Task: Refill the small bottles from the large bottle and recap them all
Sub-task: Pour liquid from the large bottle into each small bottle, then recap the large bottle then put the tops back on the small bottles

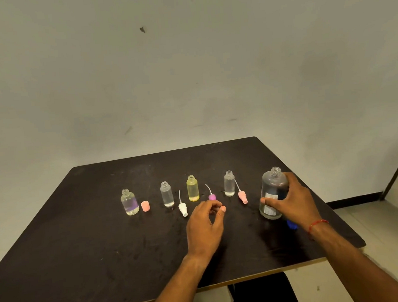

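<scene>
Dark, scuffed table with a pale edge, set against a bare grey wall, light floor off to the right. The large bottle stands upright near the table's right edge, long axis vertical, open threaded neck pointing up, label facing us. The right hand is wrapped around its body, a red thread on the wrist, with something blue peeking out just beneath it. Left of the large bottle runs a row of four uncapped small bottles, all upright: clear, yellow, clear, and one with a purple tint. Loose spray tops lie beside them, tubes pointing away. The left hand hovers loosely curled, holding nothing, by the purple spray top.
</scene>
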`<state>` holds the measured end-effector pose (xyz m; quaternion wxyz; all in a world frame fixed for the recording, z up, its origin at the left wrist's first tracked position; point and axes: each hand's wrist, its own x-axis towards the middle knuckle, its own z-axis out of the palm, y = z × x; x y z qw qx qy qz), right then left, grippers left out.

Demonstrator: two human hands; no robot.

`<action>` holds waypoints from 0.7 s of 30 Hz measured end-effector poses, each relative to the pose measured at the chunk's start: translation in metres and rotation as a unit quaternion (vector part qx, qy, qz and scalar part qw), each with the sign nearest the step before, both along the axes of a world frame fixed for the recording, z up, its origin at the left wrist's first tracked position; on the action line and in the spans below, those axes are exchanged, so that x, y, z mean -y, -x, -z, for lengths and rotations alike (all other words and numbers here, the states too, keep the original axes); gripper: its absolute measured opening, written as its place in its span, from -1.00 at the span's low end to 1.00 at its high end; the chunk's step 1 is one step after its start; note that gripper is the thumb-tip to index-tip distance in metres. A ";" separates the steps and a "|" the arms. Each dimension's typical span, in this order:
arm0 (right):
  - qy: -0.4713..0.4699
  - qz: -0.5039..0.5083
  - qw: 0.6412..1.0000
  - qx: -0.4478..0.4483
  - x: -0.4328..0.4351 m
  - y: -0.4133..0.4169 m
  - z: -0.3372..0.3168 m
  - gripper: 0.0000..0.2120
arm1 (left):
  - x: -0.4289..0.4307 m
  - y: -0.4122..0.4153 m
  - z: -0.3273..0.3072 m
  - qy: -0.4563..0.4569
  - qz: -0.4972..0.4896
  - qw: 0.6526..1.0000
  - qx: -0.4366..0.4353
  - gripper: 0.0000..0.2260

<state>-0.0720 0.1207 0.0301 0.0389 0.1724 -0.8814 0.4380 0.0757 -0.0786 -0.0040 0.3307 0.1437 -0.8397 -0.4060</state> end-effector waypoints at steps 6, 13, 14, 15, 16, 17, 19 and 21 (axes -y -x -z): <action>0.008 0.009 1.000 -0.009 -0.003 0.002 0.001 -0.21 | -0.007 0.006 0.003 -0.003 0.012 1.000 0.010 -0.91; 0.010 0.001 1.000 -0.004 -0.005 -0.003 0.002 -0.15 | -0.016 0.007 0.009 -0.012 0.021 1.000 0.005 -0.91; 0.011 0.001 1.000 -0.004 -0.006 -0.004 0.001 -0.12 | -0.018 0.008 0.010 -0.013 0.021 1.000 0.005 -0.90; 0.013 0.003 1.000 -0.004 -0.008 -0.005 0.001 -0.10 | -0.020 0.009 0.010 -0.013 0.023 1.000 0.005 -0.90; 0.018 0.007 1.000 0.000 -0.010 -0.006 0.001 -0.08 | -0.022 0.009 0.011 -0.014 0.026 1.000 0.004 -0.90; 0.023 0.013 1.000 0.006 -0.013 -0.007 0.002 -0.06 | -0.024 0.011 0.011 -0.017 0.031 0.999 0.002 -0.89; 0.024 0.030 0.999 0.018 -0.021 -0.009 0.003 -0.03 | -0.029 0.014 0.012 -0.027 0.042 0.999 0.001 -0.86; 0.009 0.051 0.998 0.031 -0.032 -0.011 0.007 -0.03 | -0.037 0.019 0.011 -0.035 0.057 0.998 -0.001 -0.80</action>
